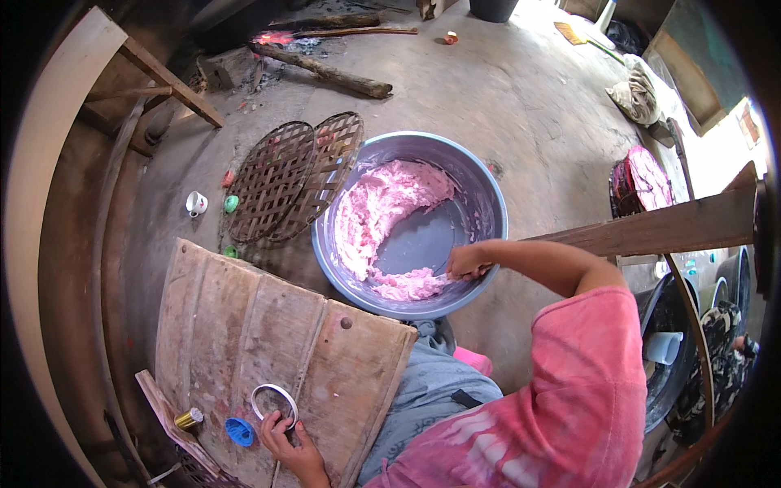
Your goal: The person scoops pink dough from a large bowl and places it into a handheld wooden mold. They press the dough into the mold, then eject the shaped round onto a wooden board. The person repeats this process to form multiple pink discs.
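Note:
My left hand [291, 447] rests low on a wooden plank bench [268, 313], its fingers on a thin white ring [277, 387] that stands tilted. A blue ridged plastic cap [240, 432] lies just left of these fingers. My right hand [467, 261] reaches into a large grey-blue basin [495, 195] at its near right side, closed in a fist. What it grips is mostly hidden; a pale end shows at the mixture. Thick pink mixture [370, 211] lines the basin's left and far sides, with a smaller heap near my fist.
Two woven lattice trays [272, 179] lean at the basin's left rim. A gold-coloured small cylinder [189, 418] lies on the bench's left. Beyond, a log [325, 71] reaches from a glowing fire [275, 37]. A white cup [196, 203] sits on the floor; a wooden beam [651, 228] juts in from the right.

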`<state>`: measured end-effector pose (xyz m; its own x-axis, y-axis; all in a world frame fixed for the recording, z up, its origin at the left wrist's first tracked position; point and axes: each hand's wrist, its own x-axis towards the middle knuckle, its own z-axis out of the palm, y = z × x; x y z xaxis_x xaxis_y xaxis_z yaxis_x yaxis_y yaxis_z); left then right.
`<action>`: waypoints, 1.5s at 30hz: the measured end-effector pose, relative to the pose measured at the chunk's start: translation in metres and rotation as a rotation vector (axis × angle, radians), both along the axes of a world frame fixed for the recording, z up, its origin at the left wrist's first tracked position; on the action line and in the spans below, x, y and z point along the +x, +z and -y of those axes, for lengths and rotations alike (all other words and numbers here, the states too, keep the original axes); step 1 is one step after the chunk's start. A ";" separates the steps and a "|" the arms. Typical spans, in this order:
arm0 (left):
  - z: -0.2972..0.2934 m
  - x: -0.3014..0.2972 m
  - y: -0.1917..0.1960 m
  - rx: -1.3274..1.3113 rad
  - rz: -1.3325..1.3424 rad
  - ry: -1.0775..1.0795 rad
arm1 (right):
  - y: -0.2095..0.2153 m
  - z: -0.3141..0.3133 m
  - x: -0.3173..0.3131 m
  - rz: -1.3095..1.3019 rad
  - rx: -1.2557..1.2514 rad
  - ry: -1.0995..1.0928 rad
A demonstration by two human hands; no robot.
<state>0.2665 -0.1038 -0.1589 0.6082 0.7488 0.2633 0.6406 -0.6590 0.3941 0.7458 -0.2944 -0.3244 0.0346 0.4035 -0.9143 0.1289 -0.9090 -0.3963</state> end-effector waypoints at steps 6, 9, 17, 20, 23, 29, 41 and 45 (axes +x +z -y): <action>0.001 0.001 0.002 0.016 -0.011 -0.013 | -0.026 -0.022 -0.044 -0.049 0.148 -0.314; 0.001 0.002 0.003 0.018 -0.027 -0.021 | -0.036 -0.039 -0.061 0.024 0.286 -0.316; 0.002 -0.003 0.003 -0.008 -0.015 -0.032 | 0.059 -0.024 -0.034 0.675 0.304 0.332; 0.002 -0.002 0.003 -0.008 -0.018 -0.033 | 0.100 -0.024 -0.011 0.324 0.045 0.571; 0.003 0.002 0.005 -0.007 -0.011 -0.020 | 0.099 -0.029 -0.040 0.531 0.322 0.564; 0.004 0.003 0.006 -0.018 -0.017 -0.002 | 0.030 -0.080 -0.100 0.924 0.368 0.402; 0.003 0.004 0.006 0.004 -0.022 -0.022 | 0.057 -0.001 0.031 0.166 -0.141 0.360; 0.004 0.007 0.007 0.023 -0.030 0.003 | 0.007 -0.020 -0.008 -0.037 0.015 -0.028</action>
